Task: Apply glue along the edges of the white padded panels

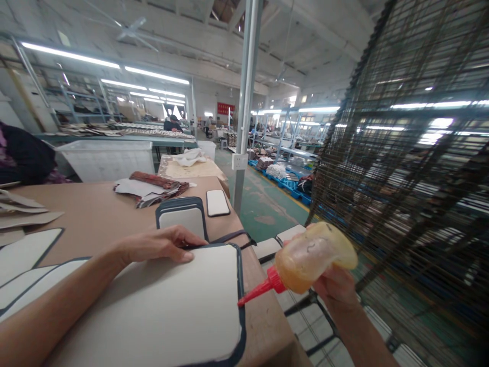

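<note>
A large off-white panel (171, 300) with rounded corners and a dark blue border lies in front of me on the table. My left hand (171, 243) grips its far edge, thumb on the white face and fingers over the border. In my right hand (336, 280) is a translucent squeeze bottle (305, 257) of amber liquid, tilted with its red nozzle (262, 293) pointing down and left. The nozzle's tip meets the panel's right border, where a thin glossy line shows along the edge. The fingers behind the bottle are partly hidden.
Past the panel stand a stack of smaller dark-edged panels (181, 216) and one small panel (217, 203). Brown fabric pieces (153, 188) lie farther back on the table (91, 204). At right rises a wire rack (382, 153); a metal post (242, 112) stands beyond the table's corner.
</note>
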`<state>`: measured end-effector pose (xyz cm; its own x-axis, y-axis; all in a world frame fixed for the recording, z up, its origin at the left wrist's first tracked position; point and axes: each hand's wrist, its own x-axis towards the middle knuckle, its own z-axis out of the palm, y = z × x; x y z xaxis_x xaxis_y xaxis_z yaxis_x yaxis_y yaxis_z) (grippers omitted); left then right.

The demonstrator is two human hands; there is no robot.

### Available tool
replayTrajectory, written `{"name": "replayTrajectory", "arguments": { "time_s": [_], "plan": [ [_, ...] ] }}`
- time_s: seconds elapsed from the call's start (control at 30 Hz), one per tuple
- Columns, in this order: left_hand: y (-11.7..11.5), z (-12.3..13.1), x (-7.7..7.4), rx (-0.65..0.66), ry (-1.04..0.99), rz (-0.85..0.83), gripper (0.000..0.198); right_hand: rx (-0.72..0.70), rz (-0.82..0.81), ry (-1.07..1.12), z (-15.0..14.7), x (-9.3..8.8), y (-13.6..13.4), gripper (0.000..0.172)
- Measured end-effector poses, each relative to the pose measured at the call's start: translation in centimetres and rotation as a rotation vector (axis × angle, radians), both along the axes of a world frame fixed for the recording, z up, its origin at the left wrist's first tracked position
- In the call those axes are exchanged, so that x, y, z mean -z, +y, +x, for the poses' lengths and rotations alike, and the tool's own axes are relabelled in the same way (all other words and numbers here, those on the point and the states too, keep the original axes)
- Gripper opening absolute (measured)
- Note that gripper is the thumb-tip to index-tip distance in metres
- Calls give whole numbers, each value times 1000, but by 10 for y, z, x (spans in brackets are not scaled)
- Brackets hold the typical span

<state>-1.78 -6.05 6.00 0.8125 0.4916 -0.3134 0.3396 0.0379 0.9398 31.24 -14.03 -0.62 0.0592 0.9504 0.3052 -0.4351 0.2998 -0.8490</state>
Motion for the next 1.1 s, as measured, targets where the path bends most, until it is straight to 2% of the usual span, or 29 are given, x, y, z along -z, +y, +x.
{"name": "replayTrajectory", "arguments": {
  "time_s": [0.23, 0.43, 0.57, 0.7, 0.9, 1.1],
  "plan": [
    [7, -8, 11, -69, 6, -65, 48, -31, 77, -1, -2, 1, -1, 49],
    [9, -11, 13, -143, -13, -83, 50, 119, 110, 63, -16, -15, -4, 55],
    [10, -13, 15, -173, -25, -113, 52, 166, 92, 73, -20, -18, -6, 57],
    [11, -14, 17, -235, -40, -127, 53, 172, 91, 76, -16, -11, -6, 58],
    [13, -16, 18, -340, -86, -134, 55, 245, 143, 78, -6, 13, -8, 62],
    [20, -22, 37, -418, -212, -176, 56, 444, 225, 119, -17, 23, -6, 56]
  ]
}}
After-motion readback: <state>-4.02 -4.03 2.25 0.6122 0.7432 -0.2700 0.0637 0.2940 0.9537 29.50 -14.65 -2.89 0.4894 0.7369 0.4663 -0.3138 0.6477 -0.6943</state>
